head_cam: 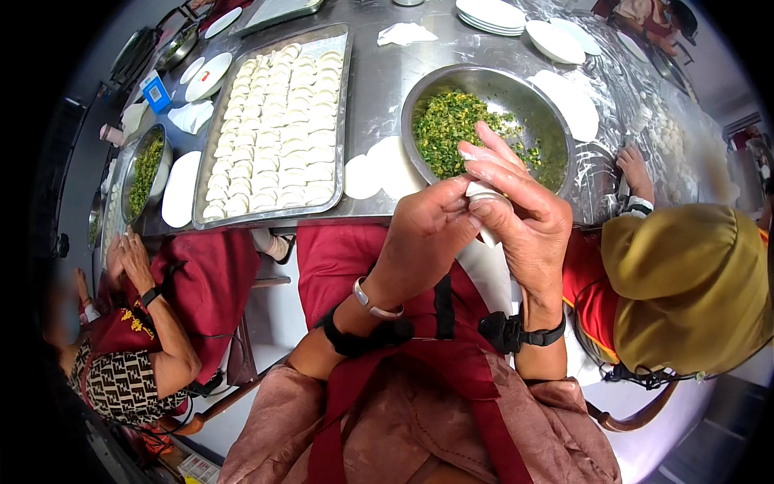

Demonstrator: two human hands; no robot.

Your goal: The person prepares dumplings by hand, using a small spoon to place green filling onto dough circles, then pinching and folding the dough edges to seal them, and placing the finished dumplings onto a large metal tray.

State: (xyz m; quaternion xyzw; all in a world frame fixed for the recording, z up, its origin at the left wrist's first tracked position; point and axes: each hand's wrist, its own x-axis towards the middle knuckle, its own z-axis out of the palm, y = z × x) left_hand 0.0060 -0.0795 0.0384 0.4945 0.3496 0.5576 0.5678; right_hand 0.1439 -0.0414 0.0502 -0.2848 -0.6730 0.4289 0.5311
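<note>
A white dough dumpling [484,192] is pinched between my two hands, above the table's front edge. My left hand [426,233] grips it from the left with thumb and fingers. From the other side my right hand [526,209] presses its thumb on the dough, and its fingers stretch up in front of a steel bowl [559,136]. Chopped green and yellow filling [450,124] lies mostly in the bowl's left part. Left of the bowl, round dough wrappers [390,166] lie on the table. A metal tray [272,216] holds rows of folded dumplings [278,130].
A person in a mustard head covering [683,284] sits close on my right, one hand [635,169] on the floured tabletop [595,181]. On my left another person [142,314] works near a second filling bowl [160,181]. White plates [491,17] are stacked at the back.
</note>
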